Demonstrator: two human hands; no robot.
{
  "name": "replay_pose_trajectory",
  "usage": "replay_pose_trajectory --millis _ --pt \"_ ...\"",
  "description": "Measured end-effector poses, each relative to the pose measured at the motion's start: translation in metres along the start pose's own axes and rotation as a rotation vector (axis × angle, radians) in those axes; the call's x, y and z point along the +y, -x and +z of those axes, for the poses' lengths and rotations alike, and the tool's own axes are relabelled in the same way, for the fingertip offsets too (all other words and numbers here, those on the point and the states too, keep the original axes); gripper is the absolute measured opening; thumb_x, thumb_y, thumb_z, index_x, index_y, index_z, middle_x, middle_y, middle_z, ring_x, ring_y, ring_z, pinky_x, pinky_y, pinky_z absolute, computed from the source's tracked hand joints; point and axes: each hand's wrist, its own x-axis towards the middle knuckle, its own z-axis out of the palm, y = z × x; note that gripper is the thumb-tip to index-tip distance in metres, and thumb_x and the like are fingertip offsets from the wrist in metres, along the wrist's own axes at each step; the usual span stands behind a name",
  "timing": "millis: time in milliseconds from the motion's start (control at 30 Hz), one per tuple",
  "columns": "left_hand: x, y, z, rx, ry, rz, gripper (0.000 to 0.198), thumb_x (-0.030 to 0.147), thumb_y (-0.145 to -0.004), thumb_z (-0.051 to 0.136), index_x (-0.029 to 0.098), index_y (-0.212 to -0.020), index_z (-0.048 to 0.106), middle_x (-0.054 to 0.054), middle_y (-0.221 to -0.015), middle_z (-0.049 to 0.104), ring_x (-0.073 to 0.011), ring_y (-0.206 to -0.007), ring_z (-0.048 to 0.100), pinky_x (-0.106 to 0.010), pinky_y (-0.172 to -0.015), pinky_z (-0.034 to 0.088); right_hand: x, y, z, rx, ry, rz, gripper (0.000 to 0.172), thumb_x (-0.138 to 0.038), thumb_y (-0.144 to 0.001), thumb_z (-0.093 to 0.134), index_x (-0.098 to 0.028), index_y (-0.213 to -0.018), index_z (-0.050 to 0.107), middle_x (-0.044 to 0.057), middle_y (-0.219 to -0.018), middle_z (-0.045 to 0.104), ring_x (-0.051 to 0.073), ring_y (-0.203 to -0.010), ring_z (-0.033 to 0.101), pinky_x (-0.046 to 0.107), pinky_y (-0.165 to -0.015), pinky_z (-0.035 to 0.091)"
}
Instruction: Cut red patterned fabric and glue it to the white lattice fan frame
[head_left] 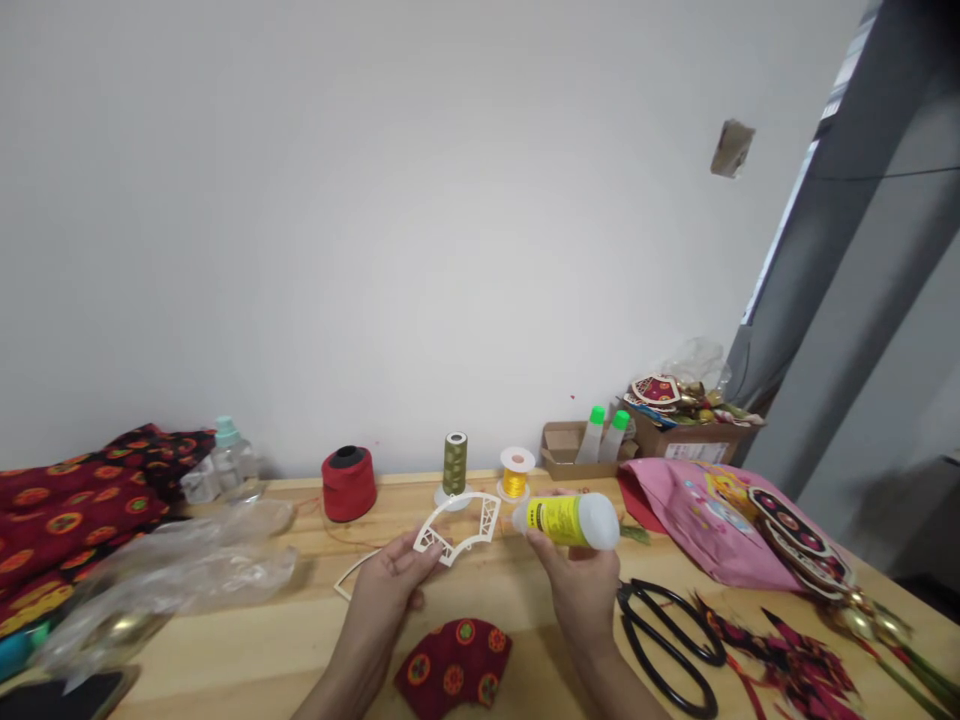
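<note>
My left hand [386, 595] pinches the lower left corner of a pale, fan-shaped cutout frame [487, 518] with lattice ends, held above the table. In my right hand [585, 600] is a glue bottle [559, 520] with a yellow label, tipped on its side, its narrow end pointing left towards the frame. Bottle and frame look apart. Below, between my hands, a fan-shaped piece of dark red patterned fabric [454, 665] lies on the table. Another pale frame [346, 578] is partly hidden behind my left hand.
Black-handled scissors [667, 640] lie right of my right hand, near fabric scraps [802, 665] and a pink bag [720, 520]. Red [349, 485], green [454, 465] and yellow [514, 484] thread spools stand along the back. Plastic bags [187, 570] and patterned cloth [67, 510] are at left.
</note>
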Motion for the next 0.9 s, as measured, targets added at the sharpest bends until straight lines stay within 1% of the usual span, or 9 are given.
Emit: replay_pose_trajectory --millis 67,167,300,433,567,733,833,900 --pt "-0.002 -0.002 -0.001 -0.009 0.000 0.002 0.036 0.031 -0.061 0.068 0.013 -0.091 0.061 -0.006 -0.070 0.069 -0.0079 -0.054 0.055 -0.013 -0.036 0.026 0.000 0.000 0.001 0.016 -0.020 0.025 0.043 -0.024 -0.054 0.072 -0.010 -0.092 0.057 0.010 -0.084 0.067 0.024 -0.081 0.062 0.038 -0.075 0.050" --pt "-0.005 -0.004 -0.003 -0.021 0.010 -0.002 0.039 0.031 -0.058 0.070 0.013 -0.092 0.061 -0.006 -0.069 0.069 -0.0100 -0.056 0.057 -0.014 -0.037 0.028 -0.001 0.002 0.003 0.042 -0.027 0.071 0.043 -0.027 -0.051 0.073 -0.010 -0.088 0.058 0.011 -0.081 0.067 0.023 -0.078 0.063 0.037 -0.075 0.050" --pt "-0.004 -0.005 -0.003 -0.034 0.026 -0.016 0.043 0.030 -0.055 0.072 0.014 -0.093 0.061 -0.008 -0.071 0.070 -0.0123 -0.059 0.059 -0.015 -0.038 0.031 -0.003 0.008 0.005 0.004 -0.033 0.109 0.041 -0.026 -0.051 0.073 -0.011 -0.085 0.057 0.011 -0.082 0.067 0.023 -0.078 0.063 0.037 -0.075 0.050" --pt "-0.002 -0.001 -0.002 -0.047 0.038 -0.033 0.042 0.029 -0.057 0.071 0.013 -0.095 0.061 -0.009 -0.074 0.070 -0.0121 -0.062 0.061 -0.014 -0.042 0.035 0.000 0.015 0.007 -0.065 -0.064 0.091 0.039 -0.021 -0.052 0.073 -0.014 -0.086 0.056 0.009 -0.086 0.066 0.024 -0.080 0.062 0.037 -0.075 0.050" --pt "-0.002 0.000 -0.001 -0.047 0.064 -0.064 0.048 0.027 -0.057 0.072 0.012 -0.100 0.058 -0.010 -0.075 0.070 -0.0138 -0.063 0.062 -0.017 -0.046 0.041 0.006 0.020 0.005 -0.101 -0.098 0.033 0.037 -0.016 -0.053 0.073 -0.016 -0.086 0.056 0.006 -0.089 0.065 0.023 -0.083 0.061 0.037 -0.076 0.049" --pt "0.000 0.002 0.003 0.039 0.121 -0.107 0.045 0.018 -0.058 0.072 0.013 -0.099 0.056 -0.010 -0.081 0.070 -0.0129 -0.066 0.063 -0.019 -0.055 0.048 0.009 0.021 0.005 -0.100 -0.116 -0.029 0.037 -0.015 -0.055 0.072 -0.016 -0.088 0.055 0.007 -0.093 0.062 0.021 -0.084 0.060 0.035 -0.077 0.048" --pt "0.003 0.004 0.002 0.065 0.165 -0.121 0.045 0.013 -0.059 0.070 0.013 -0.101 0.053 -0.011 -0.083 0.070 -0.0134 -0.070 0.064 -0.022 -0.064 0.049 0.008 0.022 0.005 -0.108 -0.115 -0.041 0.036 -0.014 -0.056 0.072 -0.015 -0.087 0.055 0.007 -0.089 0.063 0.021 -0.082 0.060 0.034 -0.076 0.048" --pt "0.004 0.004 0.000 0.075 0.194 -0.121 0.045 0.012 -0.061 0.068 0.013 -0.102 0.051 -0.011 -0.083 0.069 -0.0138 -0.071 0.064 -0.023 -0.066 0.050 0.008 0.023 0.005 -0.124 -0.107 -0.047 0.035 -0.014 -0.056 0.072 -0.015 -0.088 0.056 0.007 -0.087 0.063 0.021 -0.082 0.060 0.034 -0.076 0.048"
